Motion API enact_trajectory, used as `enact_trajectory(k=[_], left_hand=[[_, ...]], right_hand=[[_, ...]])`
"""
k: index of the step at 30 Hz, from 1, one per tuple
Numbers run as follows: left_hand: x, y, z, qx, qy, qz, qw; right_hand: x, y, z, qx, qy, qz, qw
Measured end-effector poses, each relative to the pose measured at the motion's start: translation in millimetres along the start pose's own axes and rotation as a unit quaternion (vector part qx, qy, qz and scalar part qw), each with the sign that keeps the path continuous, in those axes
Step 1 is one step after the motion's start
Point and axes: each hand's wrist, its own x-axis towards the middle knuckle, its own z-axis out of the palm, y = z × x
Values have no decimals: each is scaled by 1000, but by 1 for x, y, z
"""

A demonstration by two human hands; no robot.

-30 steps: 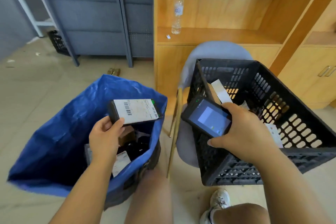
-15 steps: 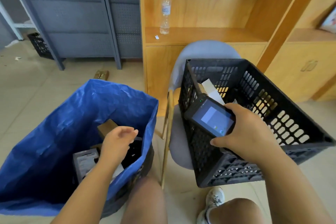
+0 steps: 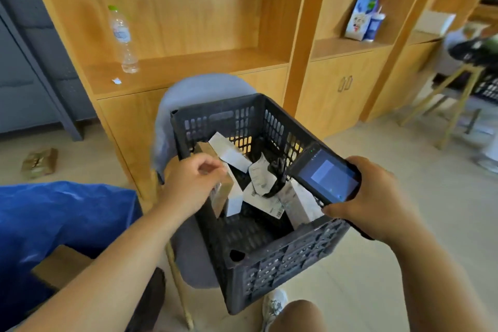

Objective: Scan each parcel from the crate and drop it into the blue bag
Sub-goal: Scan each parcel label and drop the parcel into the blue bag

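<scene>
The black plastic crate (image 3: 280, 253) sits on a grey chair (image 3: 199, 89) in front of me. Inside lie several parcels: a brown box (image 3: 225, 193), a white box (image 3: 229, 152) and a black pouch with a paper label (image 3: 262, 178). My left hand (image 3: 191, 183) hovers inside the crate over the brown box, fingers loosely curled; I cannot tell whether it touches the box. My right hand (image 3: 374, 197) grips the black handheld scanner (image 3: 327, 178) above the crate's right rim, screen lit. The blue bag (image 3: 54, 218) stands open at lower left with a cardboard parcel (image 3: 60, 264) inside.
Wooden cabinets and shelves run behind the chair, with a water bottle (image 3: 122, 38) on the low ledge. A small brown box (image 3: 39, 162) lies on the floor at left. A wooden-legged stool (image 3: 455, 94) stands at right. My knee (image 3: 296, 315) and shoe show below the crate.
My left hand let the labelled black parcel go into the blue bag, then swung right into the crate. My view turned right. The right hand still holds the scanner.
</scene>
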Motion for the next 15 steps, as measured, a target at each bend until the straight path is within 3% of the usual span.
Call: enact_trajectory(k=[4, 8, 12, 15], left_hand=[[40, 15, 67, 57, -116, 32, 991], [68, 7, 138, 149, -283, 44, 946], [85, -5, 200, 314, -379, 136, 860], [95, -13, 230, 433, -425, 246, 756]], right_hand=[[13, 32, -12, -19, 29, 39, 999], [25, 57, -16, -30, 47, 69, 996], [35, 79, -14, -36, 48, 80, 995], [42, 92, -10, -46, 46, 83, 994]])
